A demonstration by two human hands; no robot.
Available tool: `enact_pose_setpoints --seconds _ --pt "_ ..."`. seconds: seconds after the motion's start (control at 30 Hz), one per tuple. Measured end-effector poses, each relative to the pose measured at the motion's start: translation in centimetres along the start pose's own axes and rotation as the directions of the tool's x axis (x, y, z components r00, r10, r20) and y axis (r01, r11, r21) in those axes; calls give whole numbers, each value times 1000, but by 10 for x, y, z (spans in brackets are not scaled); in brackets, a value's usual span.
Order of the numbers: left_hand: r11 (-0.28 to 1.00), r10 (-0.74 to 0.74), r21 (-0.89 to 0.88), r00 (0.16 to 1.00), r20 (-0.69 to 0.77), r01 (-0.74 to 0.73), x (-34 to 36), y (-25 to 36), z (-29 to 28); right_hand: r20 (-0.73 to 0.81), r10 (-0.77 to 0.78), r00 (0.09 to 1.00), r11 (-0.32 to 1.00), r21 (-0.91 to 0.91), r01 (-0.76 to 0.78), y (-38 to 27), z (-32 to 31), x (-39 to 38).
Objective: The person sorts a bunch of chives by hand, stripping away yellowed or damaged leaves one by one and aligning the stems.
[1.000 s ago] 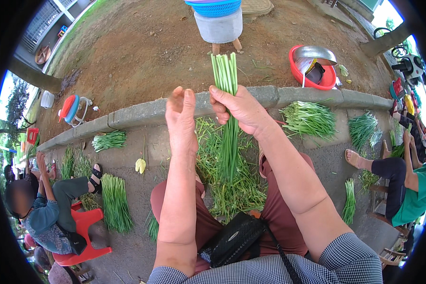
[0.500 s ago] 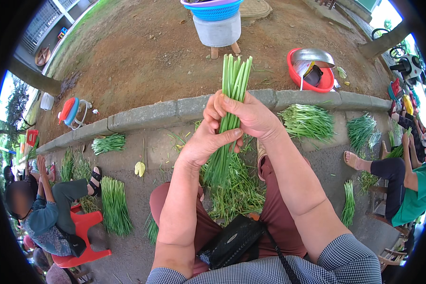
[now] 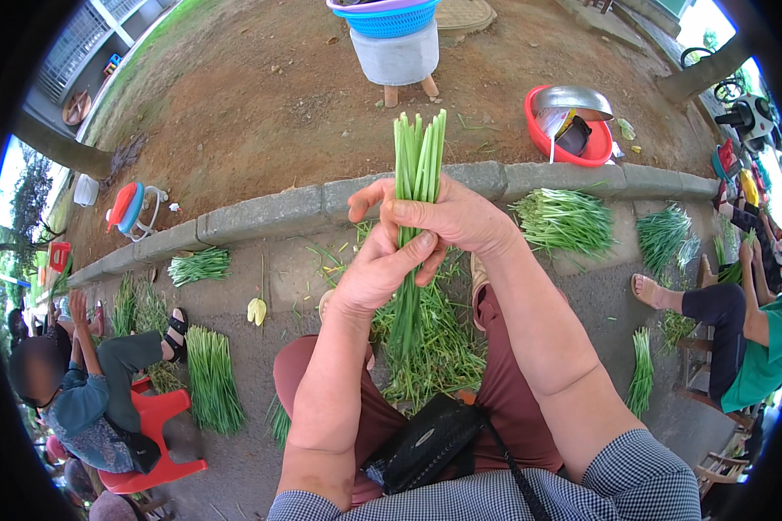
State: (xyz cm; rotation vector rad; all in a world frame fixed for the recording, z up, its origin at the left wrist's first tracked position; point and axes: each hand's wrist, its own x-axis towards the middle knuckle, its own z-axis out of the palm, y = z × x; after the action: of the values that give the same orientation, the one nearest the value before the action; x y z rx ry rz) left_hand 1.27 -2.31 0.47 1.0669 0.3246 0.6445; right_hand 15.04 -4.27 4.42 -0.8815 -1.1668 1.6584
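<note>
A bundle of garlic chives stands upright in front of me, pale cut ends at the top and dark leaves hanging below. My right hand holds it from the right, thumb across the stalks; fingertips show on the bundle's left side, stretched out. Lower down, my left hand wraps round the same bundle, its thumb crossing the front near the right hand. The leaf ends hang over a heap of loose green trimmings on the ground between my knees. The bundle hides part of the fingers.
Chive piles lie by the stone kerb, more at left. Beyond stand a red basin with a metal bowl and a blue basket on a stool. Seated people flank me; a black bag rests on my lap.
The bundle's tops have moved slightly left and down. My right fingers, curled behind the stalks before, now stretch out to the left. The stalk ends sit closer together.
</note>
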Motion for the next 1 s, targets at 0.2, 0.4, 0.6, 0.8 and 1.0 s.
enact_pose_setpoints --seconds 0.2,0.4,0.6,0.8,1.0 --pt "999 -38 -7 999 -3 38 2 3 -8 -147 -251 957 966 18 256 18 -6 15" --pt "1000 -11 -16 992 -129 9 4 5 -11 -382 -376 844 926 -164 339 18 -5 18" --pt "999 -22 -34 973 -229 15 4 6 -8 -384 -325 864 944 -182 274 19 -4 17" --pt "999 -7 -44 951 -309 -7 5 5 -9 -346 -295 891 955 -136 264 20 -4 17" --pt "999 -2 -50 920 -391 -19 6 5 -13 -381 -415 826 910 -172 377 21 -2 20"
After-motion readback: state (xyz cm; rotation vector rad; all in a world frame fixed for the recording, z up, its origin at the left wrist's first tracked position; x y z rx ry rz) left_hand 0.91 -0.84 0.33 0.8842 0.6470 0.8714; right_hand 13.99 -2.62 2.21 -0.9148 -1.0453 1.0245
